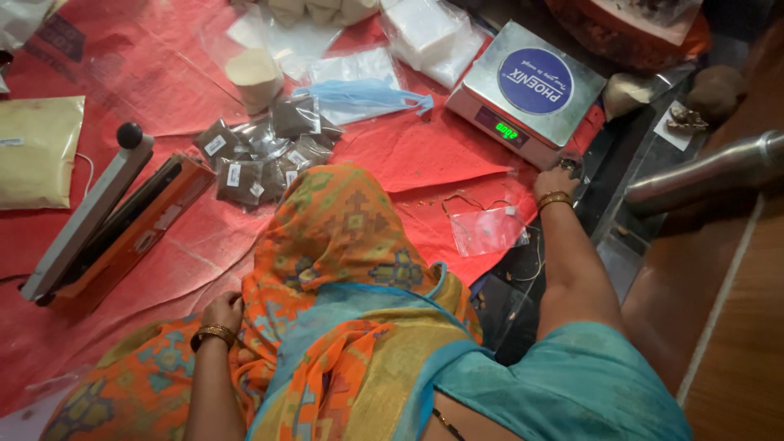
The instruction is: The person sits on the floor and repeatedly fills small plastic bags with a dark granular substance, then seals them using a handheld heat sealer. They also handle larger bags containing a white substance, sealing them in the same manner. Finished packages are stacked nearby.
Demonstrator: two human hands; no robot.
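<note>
Scale (527,90): just beyond right hand (559,181), whose fingers curl by its near corner, grip unclear; left hand (222,312) far back, resting loosely closed on the lap, empty.

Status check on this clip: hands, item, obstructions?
Left hand resting on the orange cloth. Right hand beside the weighing scale, grip hidden. Clear pouch lies near it. Nothing blocking.

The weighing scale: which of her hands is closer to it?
Right. The right hand is just below the weighing scale, by its front corner. The left hand rests on her lap, far across the red sheet.
</note>
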